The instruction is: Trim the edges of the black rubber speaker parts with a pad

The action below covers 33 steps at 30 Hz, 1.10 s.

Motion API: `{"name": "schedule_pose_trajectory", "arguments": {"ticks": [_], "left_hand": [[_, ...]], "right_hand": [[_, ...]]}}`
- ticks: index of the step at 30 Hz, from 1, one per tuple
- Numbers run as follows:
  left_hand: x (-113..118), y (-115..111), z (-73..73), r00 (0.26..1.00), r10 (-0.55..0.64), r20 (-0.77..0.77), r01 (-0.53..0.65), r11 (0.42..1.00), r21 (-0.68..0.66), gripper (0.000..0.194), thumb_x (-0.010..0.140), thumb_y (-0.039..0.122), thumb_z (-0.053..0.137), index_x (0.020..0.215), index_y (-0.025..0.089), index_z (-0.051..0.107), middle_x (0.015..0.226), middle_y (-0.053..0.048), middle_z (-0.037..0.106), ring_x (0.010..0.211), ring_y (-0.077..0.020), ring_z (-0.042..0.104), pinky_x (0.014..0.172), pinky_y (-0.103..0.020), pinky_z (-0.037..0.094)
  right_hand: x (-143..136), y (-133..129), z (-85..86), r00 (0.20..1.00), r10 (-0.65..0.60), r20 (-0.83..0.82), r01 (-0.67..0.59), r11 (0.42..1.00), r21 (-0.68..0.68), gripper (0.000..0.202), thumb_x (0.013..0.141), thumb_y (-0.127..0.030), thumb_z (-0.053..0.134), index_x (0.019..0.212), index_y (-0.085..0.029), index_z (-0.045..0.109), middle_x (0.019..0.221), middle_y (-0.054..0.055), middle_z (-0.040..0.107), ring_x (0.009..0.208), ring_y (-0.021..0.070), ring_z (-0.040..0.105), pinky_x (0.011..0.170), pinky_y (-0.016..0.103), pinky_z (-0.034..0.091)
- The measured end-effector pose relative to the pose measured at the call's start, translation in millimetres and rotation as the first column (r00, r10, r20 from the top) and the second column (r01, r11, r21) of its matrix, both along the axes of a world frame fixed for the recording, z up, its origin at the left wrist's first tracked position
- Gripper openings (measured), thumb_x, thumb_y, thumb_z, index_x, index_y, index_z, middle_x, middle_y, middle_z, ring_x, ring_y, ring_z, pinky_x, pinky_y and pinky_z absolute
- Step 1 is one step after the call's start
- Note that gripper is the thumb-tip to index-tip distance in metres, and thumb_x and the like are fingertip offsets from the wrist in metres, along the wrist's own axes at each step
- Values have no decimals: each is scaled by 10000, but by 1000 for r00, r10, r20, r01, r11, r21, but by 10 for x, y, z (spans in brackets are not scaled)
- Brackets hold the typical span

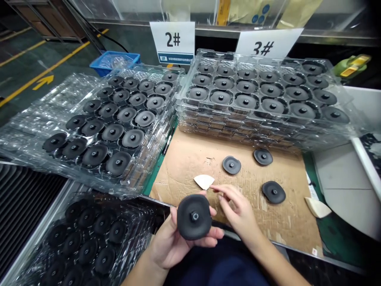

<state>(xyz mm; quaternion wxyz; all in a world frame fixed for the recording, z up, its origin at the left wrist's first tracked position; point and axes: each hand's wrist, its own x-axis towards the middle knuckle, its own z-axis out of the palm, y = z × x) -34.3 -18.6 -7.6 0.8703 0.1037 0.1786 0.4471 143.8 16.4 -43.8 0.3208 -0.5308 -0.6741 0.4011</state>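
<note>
My left hand (pixel 181 242) holds a black rounded-square disc (pixel 195 224) with a short central stem facing up, its fingers curled round the edge from beneath. To its right, my right hand (pixel 236 208) has its index finger stretched toward a white fan-shaped piece (pixel 204 181) on the cardboard; the fingertip is at the piece's corner, and I cannot tell if it touches. The thumb is apart from that finger. Similar loose black discs lie on the cardboard: one (pixel 231 165) near the middle, one (pixel 263 156) further back, one (pixel 274 192) at the right.
Clear plastic trays of black discs are stacked at the left (pixel 139 155), back right (pixel 253 107) and lower left (pixel 89 238). Cardboard (pixel 178 155) covers the bench. Another cream wedge (pixel 318 207) lies at its right edge. A blue basket (pixel 102 70) and numbered signs (pixel 172 41) stand behind.
</note>
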Motion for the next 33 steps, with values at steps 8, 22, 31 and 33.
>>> {"name": "schedule_pose_trajectory", "arguments": {"ticks": [8, 22, 31, 33], "left_hand": [[68, -47, 77, 503, 512, -696, 223, 702, 677, 1022, 648, -23, 676, 1358, 456, 118, 1281, -51, 501, 1180, -257, 454, 1008, -441, 304], [153, -84, 217, 567, 309, -764, 296, 788, 539, 951, 632, 203, 748, 1380, 290, 167, 1122, -67, 572, 1057, -247, 537, 941, -313, 367], [225, -13, 154, 473, 179, -862, 362, 853, 376, 197, 812, 295, 555, 967, 224, 655, 953, -60, 656, 879, -212, 594, 786, -277, 447], [191, 62, 165, 449, 147, -881, 378, 862, 337, 203, 810, 333, 548, 789, 186, 686, 732, -49, 657, 691, -186, 592, 650, -258, 457]], "right_hand": [[165, -253, 131, 994, -101, -30, 100, 994, -35, 228, 862, -207, 472, 1053, -207, 596, 923, 62, 611, 842, 179, 557, 740, 331, 478], [345, -210, 848, 835, 165, -524, -423, 802, -422, 172, 778, -272, 649, 938, -211, 645, 782, -3, 654, 707, 115, 564, 657, 246, 429], [341, -252, 445, 702, -226, -676, -259, 803, -537, 392, 624, -490, 710, 809, -199, 524, 657, -41, 413, 554, 81, 399, 530, 201, 362], [323, -268, 327, 727, -220, -650, -243, 804, -543, 457, 663, -591, 610, 882, -211, 480, 659, -43, 366, 513, 75, 347, 483, 194, 344]]}}
